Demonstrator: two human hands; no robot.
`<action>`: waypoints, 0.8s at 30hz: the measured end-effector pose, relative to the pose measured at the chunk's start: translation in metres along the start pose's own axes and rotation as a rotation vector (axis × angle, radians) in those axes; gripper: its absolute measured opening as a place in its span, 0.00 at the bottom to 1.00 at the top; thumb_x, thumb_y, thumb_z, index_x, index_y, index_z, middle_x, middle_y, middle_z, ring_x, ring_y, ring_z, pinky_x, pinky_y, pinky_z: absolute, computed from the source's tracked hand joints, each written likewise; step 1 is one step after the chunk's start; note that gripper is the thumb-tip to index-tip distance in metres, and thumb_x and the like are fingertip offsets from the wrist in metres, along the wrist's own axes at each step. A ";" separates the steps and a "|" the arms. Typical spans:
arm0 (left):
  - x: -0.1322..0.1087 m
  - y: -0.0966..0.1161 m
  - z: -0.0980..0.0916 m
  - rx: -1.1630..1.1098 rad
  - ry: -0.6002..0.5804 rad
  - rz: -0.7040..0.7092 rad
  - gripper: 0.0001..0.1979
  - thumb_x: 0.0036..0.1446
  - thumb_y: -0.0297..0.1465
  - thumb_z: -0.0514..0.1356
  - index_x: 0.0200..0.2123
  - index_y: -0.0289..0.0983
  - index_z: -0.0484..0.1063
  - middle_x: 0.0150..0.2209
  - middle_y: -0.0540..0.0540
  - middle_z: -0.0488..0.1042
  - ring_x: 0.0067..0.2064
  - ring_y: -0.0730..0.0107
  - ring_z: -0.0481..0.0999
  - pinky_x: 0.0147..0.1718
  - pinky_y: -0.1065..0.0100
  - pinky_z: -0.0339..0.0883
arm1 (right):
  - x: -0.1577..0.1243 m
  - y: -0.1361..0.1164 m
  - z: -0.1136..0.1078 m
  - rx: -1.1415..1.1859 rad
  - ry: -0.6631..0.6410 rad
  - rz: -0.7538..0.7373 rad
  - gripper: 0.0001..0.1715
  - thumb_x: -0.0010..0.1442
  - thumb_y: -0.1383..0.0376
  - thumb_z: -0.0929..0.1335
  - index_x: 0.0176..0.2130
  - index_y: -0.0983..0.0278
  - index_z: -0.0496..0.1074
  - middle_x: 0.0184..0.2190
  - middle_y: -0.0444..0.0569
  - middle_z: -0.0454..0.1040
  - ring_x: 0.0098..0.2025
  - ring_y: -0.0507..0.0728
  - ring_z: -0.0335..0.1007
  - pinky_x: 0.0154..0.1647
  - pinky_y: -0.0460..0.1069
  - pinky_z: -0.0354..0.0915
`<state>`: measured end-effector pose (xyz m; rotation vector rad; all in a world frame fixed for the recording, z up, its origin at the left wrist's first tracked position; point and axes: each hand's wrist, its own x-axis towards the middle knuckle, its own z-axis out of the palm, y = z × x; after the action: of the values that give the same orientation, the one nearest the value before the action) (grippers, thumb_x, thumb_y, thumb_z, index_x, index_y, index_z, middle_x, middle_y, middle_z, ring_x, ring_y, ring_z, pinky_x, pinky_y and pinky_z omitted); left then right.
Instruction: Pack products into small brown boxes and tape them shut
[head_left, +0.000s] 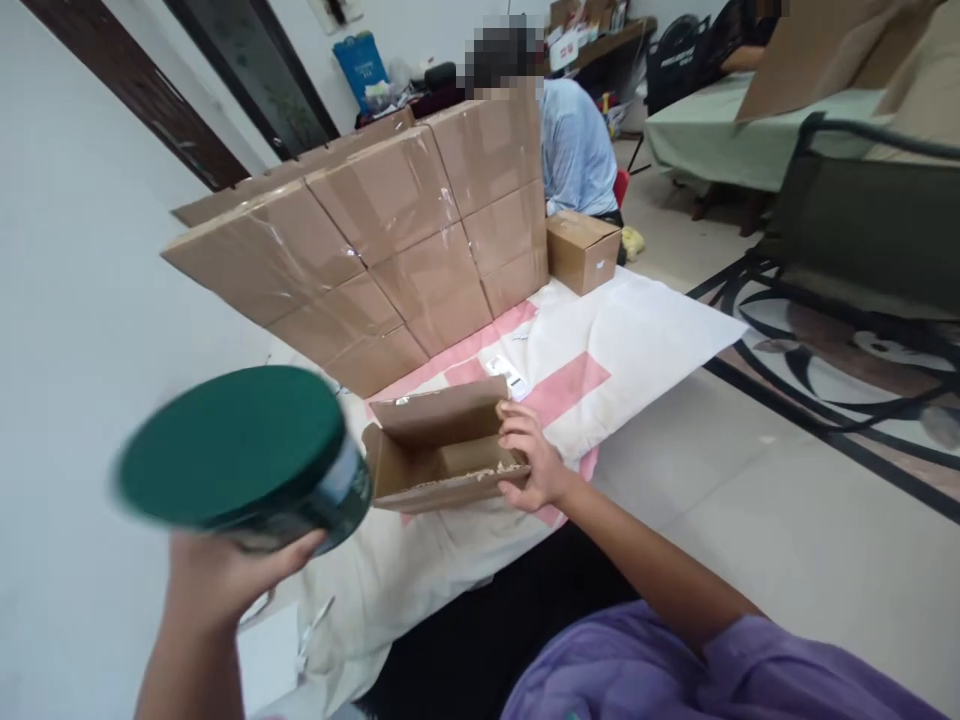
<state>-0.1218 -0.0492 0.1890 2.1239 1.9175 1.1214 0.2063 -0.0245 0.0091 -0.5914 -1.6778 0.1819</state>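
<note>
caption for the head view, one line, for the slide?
Left hand holds a green-lidded jar while the right hand grips an open cardboard box before stacked sealed cartons.

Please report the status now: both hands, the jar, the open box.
Left hand holds green-lidded jar, raised. Right hand grips open box wall. Box mouth unobstructed; stacked taped boxes behind.

My left hand (217, 575) is raised close in front of me, low on the left, forearm bare and upright, fingers and thumb wrapped up around what it grips from below. My right arm reaches forward from a purple sleeve, forearm bare and angled toward the middle. My right hand (529, 455) is half curled, palm turned left, fingers hooked and pressing forward.
</note>
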 end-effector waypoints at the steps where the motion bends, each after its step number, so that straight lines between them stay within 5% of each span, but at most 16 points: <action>1: 0.010 0.007 0.003 0.063 -0.061 0.107 0.44 0.30 0.63 0.68 0.52 0.51 0.72 0.40 0.54 0.79 0.46 0.47 0.78 0.48 0.47 0.74 | 0.000 -0.001 0.002 0.015 0.003 -0.002 0.38 0.51 0.57 0.71 0.58 0.53 0.58 0.50 0.53 0.64 0.66 0.72 0.55 0.62 0.73 0.58; 6: 0.035 0.045 0.041 0.464 -0.431 0.397 0.52 0.41 0.58 0.67 0.66 0.46 0.56 0.54 0.41 0.75 0.52 0.44 0.76 0.45 0.54 0.71 | -0.003 0.000 0.013 0.079 0.032 0.016 0.40 0.53 0.53 0.71 0.60 0.53 0.55 0.55 0.54 0.65 0.69 0.72 0.53 0.65 0.74 0.57; 11: 0.027 0.036 0.079 0.513 -0.755 0.488 0.46 0.47 0.55 0.66 0.66 0.44 0.58 0.58 0.40 0.70 0.54 0.47 0.74 0.47 0.56 0.69 | -0.029 0.008 0.023 0.015 0.246 0.248 0.39 0.54 0.44 0.70 0.55 0.54 0.50 0.49 0.54 0.65 0.58 0.70 0.64 0.61 0.74 0.60; 16: 0.022 0.032 0.095 0.546 -0.826 0.469 0.45 0.49 0.52 0.66 0.67 0.44 0.58 0.57 0.38 0.71 0.55 0.47 0.74 0.49 0.56 0.68 | -0.055 0.012 0.028 0.040 0.225 0.315 0.33 0.58 0.49 0.69 0.55 0.55 0.52 0.53 0.57 0.66 0.59 0.68 0.65 0.60 0.71 0.64; 24: 0.020 0.038 0.120 0.719 -0.958 0.556 0.40 0.54 0.44 0.64 0.67 0.36 0.60 0.58 0.32 0.72 0.56 0.41 0.75 0.52 0.52 0.68 | -0.070 0.021 0.032 0.039 0.188 0.313 0.38 0.57 0.50 0.71 0.58 0.55 0.50 0.58 0.60 0.65 0.61 0.69 0.65 0.61 0.70 0.64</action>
<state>-0.0255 0.0089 0.1288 2.8018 1.3384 -0.6962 0.1870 -0.0334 -0.0677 -0.8150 -1.3920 0.3716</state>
